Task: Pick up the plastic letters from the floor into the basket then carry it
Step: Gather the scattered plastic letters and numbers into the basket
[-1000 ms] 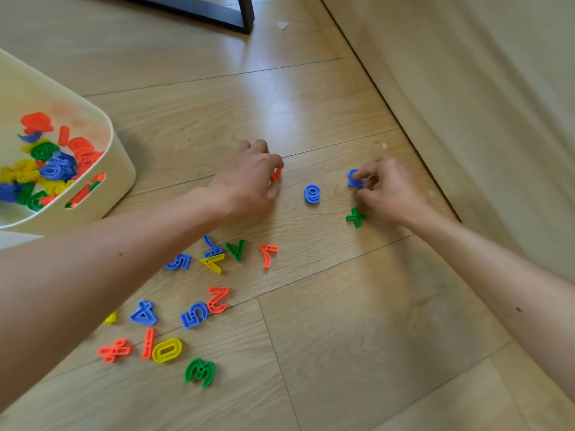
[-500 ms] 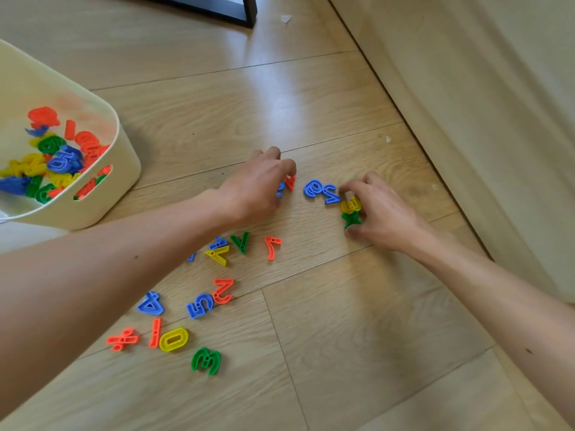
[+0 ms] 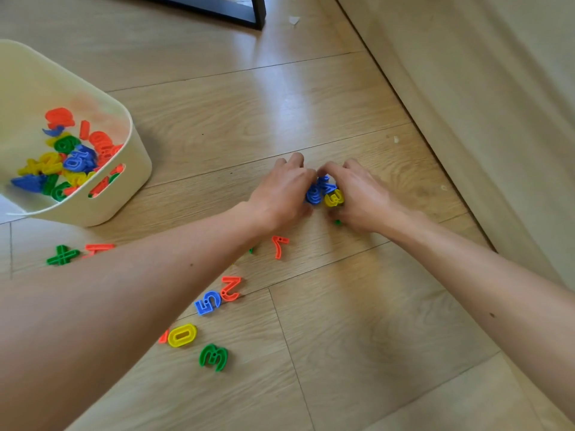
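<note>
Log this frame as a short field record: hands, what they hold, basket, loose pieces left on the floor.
left hand: on the floor, fingers curled against the gathered pieces
right hand: facing it, cupped against the same pieces
gathered pieces: blue pieces and a yellow piece bunched between both hands
basket: cream basket on the floor at the left, already holding many coloured pieces
loose on floor: orange 7, orange 2, blue 5, yellow 0, green 3, green plus
task state: pickup unfinished
</note>
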A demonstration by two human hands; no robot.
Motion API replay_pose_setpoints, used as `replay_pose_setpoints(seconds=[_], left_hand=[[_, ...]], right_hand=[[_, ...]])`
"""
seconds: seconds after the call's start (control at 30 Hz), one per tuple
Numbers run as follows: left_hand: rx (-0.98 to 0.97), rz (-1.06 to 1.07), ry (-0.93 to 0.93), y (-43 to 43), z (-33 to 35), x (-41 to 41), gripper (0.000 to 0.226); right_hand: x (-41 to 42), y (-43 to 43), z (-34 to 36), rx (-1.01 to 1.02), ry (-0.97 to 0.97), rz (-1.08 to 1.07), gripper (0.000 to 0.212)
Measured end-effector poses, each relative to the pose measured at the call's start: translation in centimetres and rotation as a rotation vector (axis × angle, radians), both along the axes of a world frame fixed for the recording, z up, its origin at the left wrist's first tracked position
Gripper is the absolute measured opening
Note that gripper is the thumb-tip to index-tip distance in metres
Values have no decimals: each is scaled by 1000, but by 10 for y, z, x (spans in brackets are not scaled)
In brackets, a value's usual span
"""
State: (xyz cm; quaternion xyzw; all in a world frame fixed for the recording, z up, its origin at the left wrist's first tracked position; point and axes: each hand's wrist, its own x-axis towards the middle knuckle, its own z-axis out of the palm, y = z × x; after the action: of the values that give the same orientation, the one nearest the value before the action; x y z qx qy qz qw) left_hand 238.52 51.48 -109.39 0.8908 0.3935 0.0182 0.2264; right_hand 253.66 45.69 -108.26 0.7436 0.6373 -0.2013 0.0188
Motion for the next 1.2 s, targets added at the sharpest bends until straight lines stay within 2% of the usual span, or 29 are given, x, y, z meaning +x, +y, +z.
replay_pose_setpoints(seconds=[0.2,0.4,0.57,0.7,0.87,1.03,1.2], left_hand=[[-16,-2,-62,-3,0,-3,29],[-87,57,-193,1,-4,-11,24],[-389,244,-379,2,-4,-15,14],[-689,373,-557,-4,4,-11,20],[-851,544,-686,-7,8,-1,11],[-990,706,-921,-10,9,2,22],[-1266,819,-1219,-15,21,6,34]], right_hand=[[-2,1,-3,32,-11,28,52],[1,-2,0,78,137,9,44],[1,-5,9,88,368,-89,38],[-2,-4,8,52,564,-178,34],[-5,-3,4,66,730,-279,30],[-10,1,20,154,990,-365,28],[-28,6,39,237,1178,-323,28]])
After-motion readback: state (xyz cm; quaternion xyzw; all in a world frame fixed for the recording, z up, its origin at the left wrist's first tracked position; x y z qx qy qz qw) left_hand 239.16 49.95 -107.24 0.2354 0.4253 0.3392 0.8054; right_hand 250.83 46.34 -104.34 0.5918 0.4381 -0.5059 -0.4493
